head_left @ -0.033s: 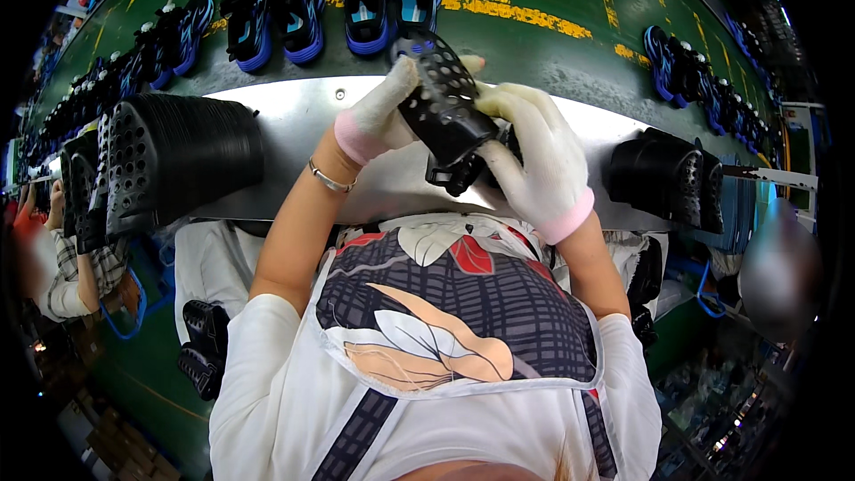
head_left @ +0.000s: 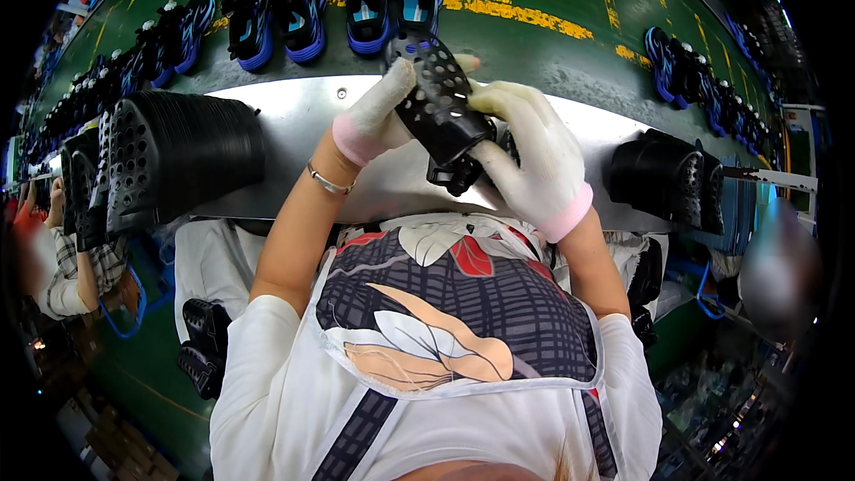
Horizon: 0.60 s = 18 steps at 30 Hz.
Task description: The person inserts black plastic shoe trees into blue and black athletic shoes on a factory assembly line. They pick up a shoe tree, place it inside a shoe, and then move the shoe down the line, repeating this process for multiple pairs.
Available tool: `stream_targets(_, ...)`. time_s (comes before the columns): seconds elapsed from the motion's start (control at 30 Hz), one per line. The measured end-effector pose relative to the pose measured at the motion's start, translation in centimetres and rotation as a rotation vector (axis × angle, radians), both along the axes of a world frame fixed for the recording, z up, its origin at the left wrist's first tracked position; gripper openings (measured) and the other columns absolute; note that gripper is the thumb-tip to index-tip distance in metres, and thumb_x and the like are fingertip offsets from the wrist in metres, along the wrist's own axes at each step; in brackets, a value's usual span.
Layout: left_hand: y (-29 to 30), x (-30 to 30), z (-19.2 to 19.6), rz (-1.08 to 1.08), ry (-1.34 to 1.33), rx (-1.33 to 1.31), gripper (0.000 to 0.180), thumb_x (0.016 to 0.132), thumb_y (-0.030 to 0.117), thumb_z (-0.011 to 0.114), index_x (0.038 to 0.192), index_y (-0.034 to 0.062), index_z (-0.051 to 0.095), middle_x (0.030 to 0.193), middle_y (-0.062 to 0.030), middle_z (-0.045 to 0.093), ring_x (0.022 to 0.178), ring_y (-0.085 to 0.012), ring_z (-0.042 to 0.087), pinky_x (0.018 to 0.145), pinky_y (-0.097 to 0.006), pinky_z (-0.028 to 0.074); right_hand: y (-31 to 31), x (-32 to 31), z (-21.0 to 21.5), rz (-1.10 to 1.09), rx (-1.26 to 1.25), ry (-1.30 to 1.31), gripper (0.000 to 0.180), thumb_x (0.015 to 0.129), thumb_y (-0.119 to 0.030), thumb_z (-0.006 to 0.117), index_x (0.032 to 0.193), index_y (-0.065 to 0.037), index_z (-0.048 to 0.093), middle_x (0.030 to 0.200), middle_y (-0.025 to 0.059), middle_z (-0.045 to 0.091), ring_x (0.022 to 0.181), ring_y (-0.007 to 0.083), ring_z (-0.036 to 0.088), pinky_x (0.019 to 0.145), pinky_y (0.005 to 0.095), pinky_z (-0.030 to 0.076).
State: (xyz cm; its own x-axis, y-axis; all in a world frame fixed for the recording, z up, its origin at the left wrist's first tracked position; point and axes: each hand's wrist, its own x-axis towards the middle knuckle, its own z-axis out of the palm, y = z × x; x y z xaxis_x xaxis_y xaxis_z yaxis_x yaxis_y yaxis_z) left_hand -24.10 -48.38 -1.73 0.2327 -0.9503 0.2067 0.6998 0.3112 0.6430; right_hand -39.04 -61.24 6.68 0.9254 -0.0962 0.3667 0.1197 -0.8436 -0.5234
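A black plastic shell pierced with round holes [head_left: 438, 93], shaped like a shoe insert, is held tilted above the metal bench [head_left: 303, 125]. My left hand [head_left: 383, 111], in a white glove with a pink cuff, grips its far left side, thumb on top. My right hand [head_left: 539, 147], gloved the same way, closes on the shell's near right end with thumb and fingers. Beneath that near end another black piece [head_left: 456, 176] shows; the shell and my right hand partly cover it, so its kind is unclear.
A thick nested stack of black perforated shells [head_left: 191, 151] lies on the bench at left, a smaller stack [head_left: 659, 169] at right. Beyond the bench, black-and-blue shoes [head_left: 298, 18] line the green floor [head_left: 517, 44]. Another person [head_left: 76, 272] sits at far left.
The shell and both hands have shifted very slightly to the left. The grip looks the same.
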Motion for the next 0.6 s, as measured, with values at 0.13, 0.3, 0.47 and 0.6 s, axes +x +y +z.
stream_targets(0.13,1.0,0.9,-1.2,0.192,-0.076,0.141,0.068,0.093,0.053,0.054,0.131,-0.0033,0.045,0.116,-0.0117,0.060,0.107,-0.0192,0.061,0.096,-0.033,0.048,0.7,1.0,-0.5,0.007,0.052,0.066,0.040,0.075,-0.011,0.069,0.113,-0.003,0.057,0.110,0.0165,0.060,0.102,0.0338,0.059,0.086,0.0392,0.049)
stream_targets(0.3,0.3,0.4,-1.5,0.577,-0.162,0.347,0.031,0.094,0.033,0.059,0.109,0.0055,0.060,0.095,-0.0006,0.062,0.085,-0.0090,0.058,0.077,-0.025,0.047,1.3,1.7,-1.1,-0.100,-0.022,0.247,0.037,0.082,-0.028,0.068,0.105,-0.002,0.057,0.096,0.0174,0.061,0.088,0.0328,0.062,0.074,0.0399,0.051)
stream_targets(0.47,-1.0,0.8,-2.7,0.720,-0.159,0.428,0.023,0.092,0.028,0.063,0.099,0.0063,0.062,0.087,0.0038,0.060,0.076,-0.0061,0.053,0.070,-0.024,0.045,1.7,2.2,-2.4,-0.266,-0.280,0.227,0.037,0.082,-0.041,0.068,0.081,-0.006,0.056,0.073,0.0112,0.059,0.061,0.0293,0.061,0.052,0.0387,0.048)
stream_targets(0.6,-1.7,0.1,-2.2,0.711,-0.169,0.435,0.028,0.093,0.031,0.064,0.103,0.0047,0.061,0.091,0.0017,0.060,0.081,-0.0075,0.053,0.073,-0.025,0.045,2.0,3.3,-2.8,-0.278,-0.327,0.232,0.043,0.081,-0.049,0.065,0.074,-0.007,0.057,0.069,0.0104,0.060,0.057,0.0279,0.062,0.050,0.0370,0.048)
